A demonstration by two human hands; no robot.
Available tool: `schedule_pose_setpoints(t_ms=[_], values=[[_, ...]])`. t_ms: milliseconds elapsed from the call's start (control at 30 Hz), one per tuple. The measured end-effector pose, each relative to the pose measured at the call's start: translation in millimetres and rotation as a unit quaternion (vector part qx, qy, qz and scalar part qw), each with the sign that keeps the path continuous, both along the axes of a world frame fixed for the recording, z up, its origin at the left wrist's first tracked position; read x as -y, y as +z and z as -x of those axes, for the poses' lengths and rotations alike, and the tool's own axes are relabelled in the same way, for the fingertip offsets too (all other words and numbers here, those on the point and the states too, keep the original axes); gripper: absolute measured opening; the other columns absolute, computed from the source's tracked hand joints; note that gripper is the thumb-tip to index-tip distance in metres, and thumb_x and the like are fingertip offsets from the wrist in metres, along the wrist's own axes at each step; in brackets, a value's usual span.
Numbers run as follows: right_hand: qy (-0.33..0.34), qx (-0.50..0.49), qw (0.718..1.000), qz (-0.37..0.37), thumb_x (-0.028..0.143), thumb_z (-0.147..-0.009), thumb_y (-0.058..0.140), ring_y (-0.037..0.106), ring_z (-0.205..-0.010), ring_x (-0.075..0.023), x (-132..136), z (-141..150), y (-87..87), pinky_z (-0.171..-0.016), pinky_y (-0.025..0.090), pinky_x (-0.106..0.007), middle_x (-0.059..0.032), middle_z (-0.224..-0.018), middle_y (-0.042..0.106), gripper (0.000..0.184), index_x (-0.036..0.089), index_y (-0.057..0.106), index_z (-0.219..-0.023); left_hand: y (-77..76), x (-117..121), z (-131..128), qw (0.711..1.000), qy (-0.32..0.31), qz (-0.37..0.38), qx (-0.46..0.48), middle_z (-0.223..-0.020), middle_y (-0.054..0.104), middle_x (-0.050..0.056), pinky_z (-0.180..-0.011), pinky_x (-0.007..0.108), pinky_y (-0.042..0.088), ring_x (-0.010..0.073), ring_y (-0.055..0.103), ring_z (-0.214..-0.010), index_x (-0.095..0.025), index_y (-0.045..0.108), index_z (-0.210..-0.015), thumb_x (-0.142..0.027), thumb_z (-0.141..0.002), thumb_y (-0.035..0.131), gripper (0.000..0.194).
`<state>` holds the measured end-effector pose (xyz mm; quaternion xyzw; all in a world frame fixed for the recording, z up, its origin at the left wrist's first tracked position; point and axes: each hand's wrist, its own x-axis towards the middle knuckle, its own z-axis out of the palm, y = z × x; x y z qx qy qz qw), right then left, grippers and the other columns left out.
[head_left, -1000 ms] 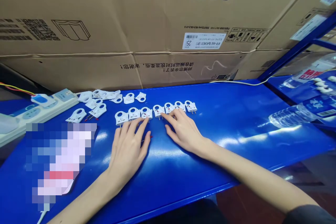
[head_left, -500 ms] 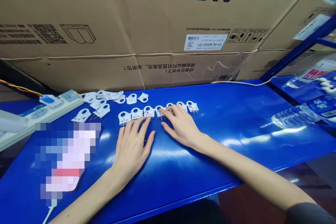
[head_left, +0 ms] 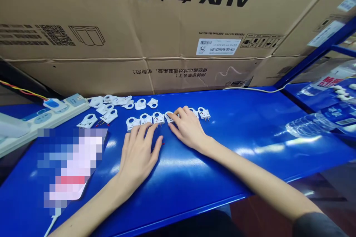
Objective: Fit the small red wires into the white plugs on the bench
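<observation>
Several white two-pin plugs with ring-shaped pull holes lie in a row on the blue table [head_left: 250, 118]. My left hand [head_left: 139, 152] rests palm down in front of the row, fingers spread, fingertips close to the plugs at the left end [head_left: 132, 122]. A plug with exposed pins [head_left: 158, 117] lies between my two hands. My right hand [head_left: 190, 129] reaches over the row; its index finger touches a plug [head_left: 167, 117], and its fingers partly cover the plugs beside it. At the right end sits another plug [head_left: 204, 113]. Near my left thumb shows a small red bit [head_left: 163, 143].
A loose cluster of white plugs [head_left: 111, 100] lies at the back left. Nearby are a power strip [head_left: 46, 118] and a blurred-out phone-like object [head_left: 80, 155] with a cable. A large carton [head_left: 167, 18] stands behind. A water bottle [head_left: 308, 124] lies at the right.
My right hand has shifted slightly left and covers more of the plugs right of the middle. My left hand has barely moved; the red bit by its thumb now shows.
</observation>
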<state>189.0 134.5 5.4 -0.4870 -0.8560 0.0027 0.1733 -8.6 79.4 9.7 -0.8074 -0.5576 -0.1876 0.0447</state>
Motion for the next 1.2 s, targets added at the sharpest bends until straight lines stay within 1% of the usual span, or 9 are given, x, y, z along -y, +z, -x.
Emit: schedule_pose_setpoints(t_ms=[233,433,600,733,833,933,1033,1100,1200], values=[[-0.014,-0.012,1.000,-0.007,0.030,-0.105,0.050,0.050,-0.105,-0.0298,0,2,-1.7,-0.087,0.049,-0.043,-0.0127,-0.113,0.063,0.028,0.019,0.065,-0.126,8.6,-7,7,0.998,0.056,-0.014,-0.017,-0.119,0.067,0.015,-0.084,0.045,0.045,0.0346,0.059,-0.107,-0.016,0.057,-0.131,-0.030,-0.102,0.042,0.036],[-0.019,-0.013,1.000,-0.002,0.030,-0.104,0.051,0.050,-0.107,-0.0303,1,4,-1.4,-0.086,0.049,-0.042,-0.0138,-0.115,0.063,0.037,0.016,0.059,-0.137,11.9,-13,14,0.993,0.068,-0.042,-0.083,-0.108,0.068,0.016,-0.075,0.044,0.042,0.0346,0.059,-0.097,-0.013,0.061,-0.127,-0.026,-0.102,0.038,0.036],[-0.013,-0.031,0.999,-0.019,0.030,-0.104,0.052,0.050,-0.107,-0.0291,7,-1,4.5,-0.089,0.049,-0.042,-0.0131,-0.118,0.063,0.039,0.016,0.058,-0.140,11.7,-17,16,0.985,0.094,-0.013,-0.146,-0.113,0.066,0.017,-0.075,0.044,0.041,0.0354,0.058,-0.099,-0.011,0.060,-0.131,-0.021,-0.102,0.037,0.039],[-0.014,-0.049,0.998,-0.030,0.028,-0.103,0.053,0.051,-0.106,-0.0285,16,-10,12.9,-0.089,0.049,-0.042,-0.0122,-0.117,0.064,0.036,0.017,0.061,-0.136,8.8,-20,18,0.985,0.090,-0.006,-0.146,-0.113,0.066,0.017,-0.074,0.044,0.041,0.0356,0.058,-0.099,-0.014,0.067,-0.119,-0.024,-0.102,0.039,0.034],[-0.021,-0.071,0.997,-0.037,0.028,-0.103,0.054,0.053,-0.105,-0.0281,21,-20,17.2,-0.088,0.050,-0.041,-0.0117,-0.116,0.064,0.033,0.019,0.063,-0.133,7.7,-21,19,0.985,0.091,-0.028,-0.145,-0.110,0.066,0.017,-0.074,0.044,0.041,0.0346,0.058,-0.098,-0.015,0.068,-0.111,-0.024,-0.102,0.040,0.031],[-0.018,-0.090,0.995,-0.036,0.028,-0.102,0.055,0.055,-0.104,-0.0275,25,-32,18.2,-0.086,0.051,-0.041,-0.0117,-0.116,0.064,0.030,0.019,0.064,-0.130,8.1,-19,19,0.986,0.085,-0.052,-0.137,-0.109,0.066,0.016,-0.073,0.043,0.041,0.0337,0.058,-0.097,-0.015,0.066,-0.110,-0.025,-0.101,0.042,0.027],[-0.002,-0.099,0.995,-0.021,0.029,-0.100,0.059,0.056,-0.105,-0.0281,28,-41,17.3,-0.086,0.052,-0.042,-0.0125,-0.117,0.064,0.034,0.018,0.062,-0.132,8.4,-16,16,0.990,0.066,-0.067,-0.107,-0.109,0.065,0.016,-0.073,0.042,0.041,0.0335,0.058,-0.098,-0.015,0.065,-0.109,-0.024,-0.101,0.044,0.024],[0.016,-0.106,0.994,-0.007,0.030,-0.099,0.062,0.057,-0.108,-0.0292,28,-44,16.8,-0.090,0.053,-0.044,-0.0132,-0.120,0.064,0.039,0.018,0.058,-0.136,7.9,-13,13,0.994,0.039,-0.078,-0.071,-0.108,0.065,0.015,-0.074,0.041,0.042,0.0320,0.058,-0.099,-0.016,0.065,-0.108,-0.025,-0.101,0.046,0.022],[0.057,-0.113,0.992,0.019,0.034,-0.098,0.063,0.056,-0.116,-0.0302,28,-46,18.2,-0.100,0.051,-0.048,-0.0143,-0.129,0.061,0.048,0.019,0.052,-0.142,5.9,-8,7,0.996,-0.034,-0.077,-0.006,-0.107,0.065,0.011,-0.078,0.039,0.045,0.0272,0.058,-0.098,-0.020,0.065,-0.111,-0.027,-0.101,0.050,0.019]])
